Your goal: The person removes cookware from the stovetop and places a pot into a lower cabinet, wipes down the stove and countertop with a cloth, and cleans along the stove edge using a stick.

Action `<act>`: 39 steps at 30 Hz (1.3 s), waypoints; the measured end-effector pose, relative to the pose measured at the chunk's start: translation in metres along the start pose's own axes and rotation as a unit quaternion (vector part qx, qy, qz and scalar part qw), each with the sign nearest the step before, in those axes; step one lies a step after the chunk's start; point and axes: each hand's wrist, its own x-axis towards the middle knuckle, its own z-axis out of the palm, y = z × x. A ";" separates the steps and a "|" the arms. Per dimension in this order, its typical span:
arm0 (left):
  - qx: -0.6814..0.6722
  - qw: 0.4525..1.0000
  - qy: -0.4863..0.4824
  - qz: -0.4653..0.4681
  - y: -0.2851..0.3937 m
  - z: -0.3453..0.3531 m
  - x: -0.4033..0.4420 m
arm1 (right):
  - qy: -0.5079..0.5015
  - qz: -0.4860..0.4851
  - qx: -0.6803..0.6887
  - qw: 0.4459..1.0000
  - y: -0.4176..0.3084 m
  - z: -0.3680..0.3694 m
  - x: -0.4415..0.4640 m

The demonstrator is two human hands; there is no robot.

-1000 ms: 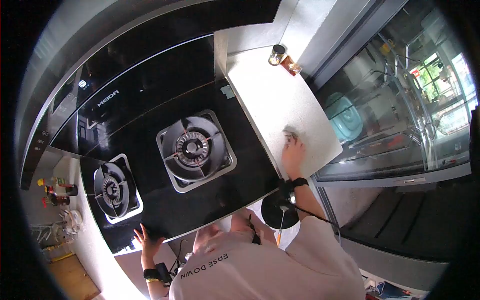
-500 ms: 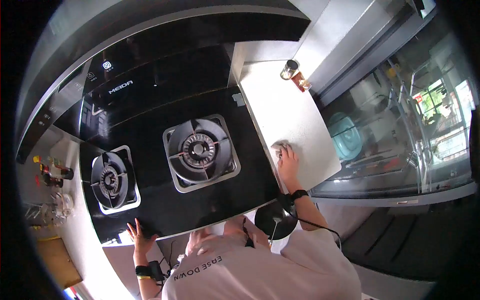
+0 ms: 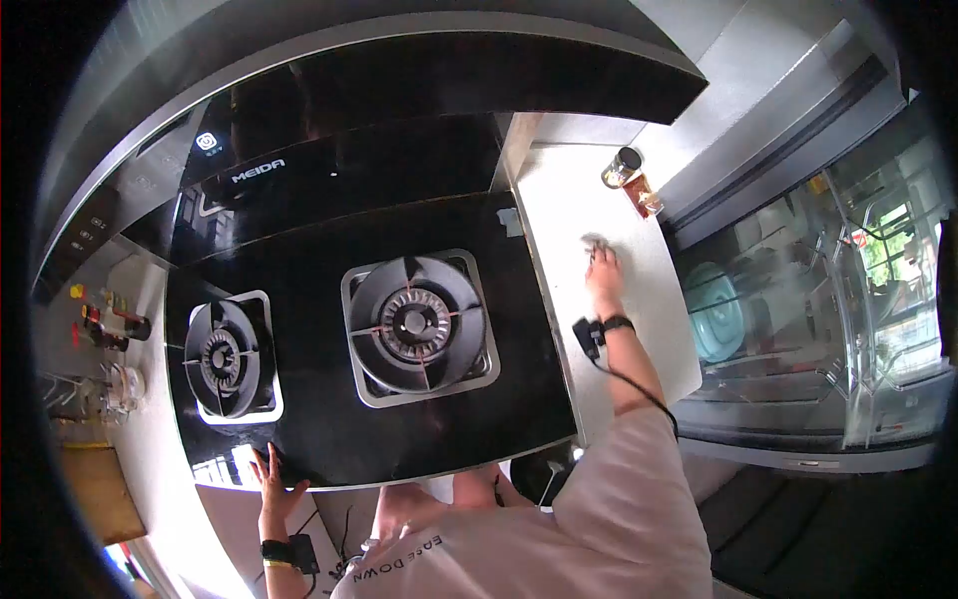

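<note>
My right hand (image 3: 604,272) presses down on the white counter (image 3: 555,200) right of the stove, its fingers over a small greyish cloth (image 3: 590,240). Most of that cloth is hidden under the fingers. At the front left edge of the black gas stove (image 3: 329,449), my left hand (image 3: 276,486) rests with its fingers spread and nothing in it. Two burners show on the stove, a larger one (image 3: 415,321) in the middle and a smaller one (image 3: 221,356) at left.
A dark-lidded jar (image 3: 621,167) and a reddish packet (image 3: 644,197) stand at the counter's back. Right of it is a glass-fronted cabinet (image 3: 788,299) with a turquoise container (image 3: 717,311) inside. Several bottles (image 3: 115,324) are on the left. A range hood (image 3: 449,75) overhangs the stove.
My right hand has slid with the cloth further back along the white counter, the arm now stretched out. My left hand stays at the stove's front edge. The view has shifted slightly.
</note>
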 end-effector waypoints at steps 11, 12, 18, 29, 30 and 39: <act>-0.023 0.999 0.021 -0.010 0.002 0.002 -0.002 | 0.011 -0.084 0.129 0.988 0.003 -0.033 -0.012; -0.018 0.999 0.022 -0.014 0.003 0.003 -0.002 | 0.002 -0.086 0.184 0.979 -0.023 -0.060 0.004; -0.026 1.000 0.011 -0.009 0.005 -0.001 -0.002 | 0.049 -0.199 0.206 0.957 -0.075 0.001 0.048; -0.018 0.999 0.022 -0.026 0.018 -0.007 -0.006 | -0.003 -0.242 0.129 0.962 -0.026 -0.030 -0.049; -0.021 0.999 0.018 -0.025 0.018 -0.007 -0.006 | 0.025 -0.244 0.103 0.964 -0.027 -0.014 -0.031; 0.276 0.960 0.028 0.032 0.004 0.000 -0.001 | 0.009 -0.155 0.166 0.974 -0.046 0.003 0.009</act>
